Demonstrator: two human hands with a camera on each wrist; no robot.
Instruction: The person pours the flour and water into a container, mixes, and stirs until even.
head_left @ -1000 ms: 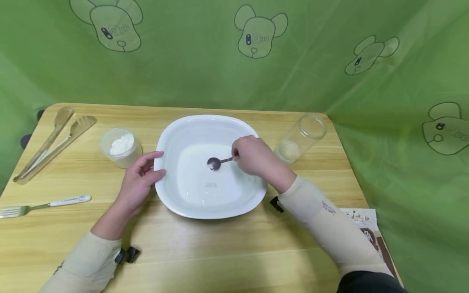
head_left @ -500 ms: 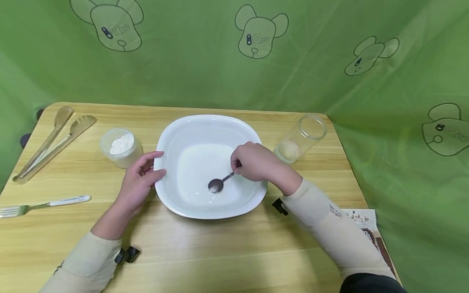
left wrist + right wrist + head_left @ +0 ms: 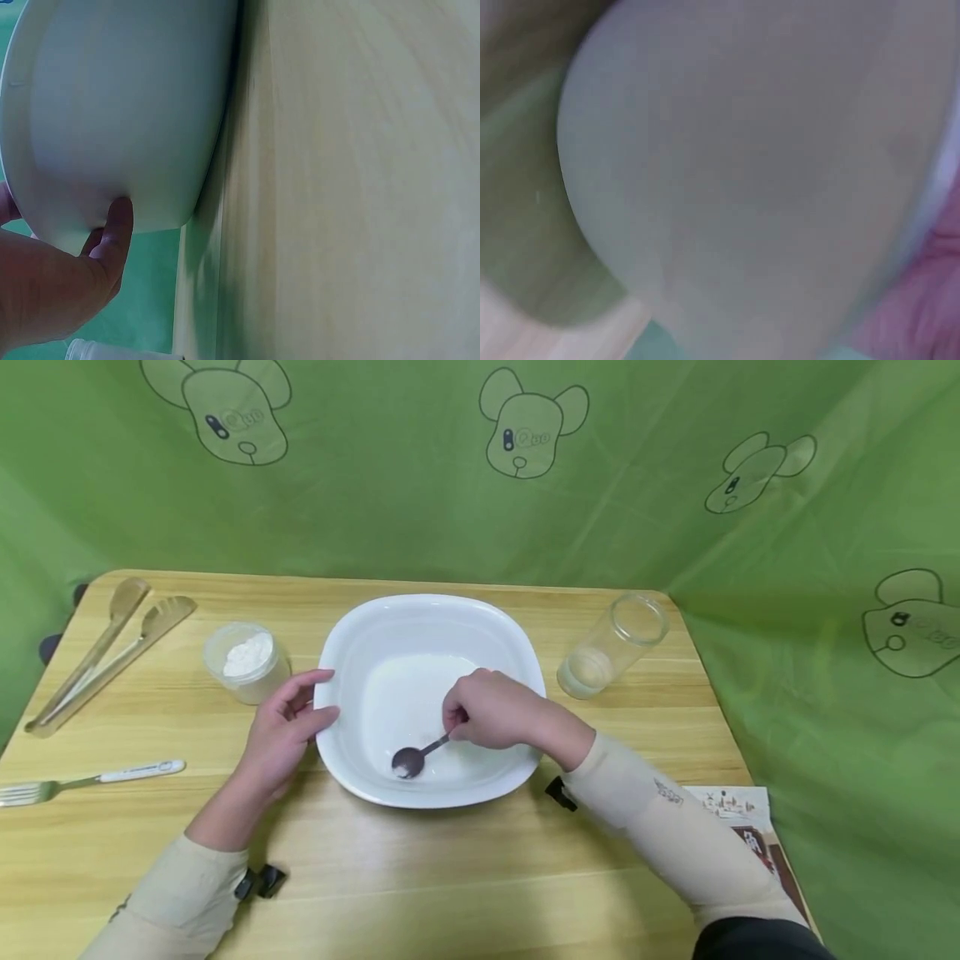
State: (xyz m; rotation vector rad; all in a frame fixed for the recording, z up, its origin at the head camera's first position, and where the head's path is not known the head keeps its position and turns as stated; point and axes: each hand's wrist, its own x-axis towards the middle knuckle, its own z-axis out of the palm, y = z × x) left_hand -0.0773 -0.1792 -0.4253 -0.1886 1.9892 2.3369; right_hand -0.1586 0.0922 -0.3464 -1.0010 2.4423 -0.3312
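Observation:
A white oval basin [image 3: 431, 603] stands in the middle of the table in the head view. My left hand [image 3: 281, 731] grips its left rim, thumb on the near side and fingers further back. In the left wrist view, a finger of the left hand [image 3: 56, 281] presses the basin's outer wall [image 3: 112, 112]. My right hand [image 3: 491, 710] reaches over the right rim and pinches the handle of a small dark metal spoon [image 3: 407, 763]. The spoon's bowl, with a little white stuff in it, is low inside the basin, at the front left. The basin's wall [image 3: 742, 165] fills the right wrist view, blurred.
A clear tub [image 3: 258, 685] of white powder is left of the basin, close to my left hand. Further left lie metal tongs [image 3: 82, 668] and a white-handled fork [image 3: 142, 771]. A glass [image 3: 607, 647] with something pale at its bottom stands right; a printed packet [image 3: 738, 810] lies under my right forearm.
My right hand has moved the spoon from the basin's middle toward its front left. The left hand has stayed on the rim.

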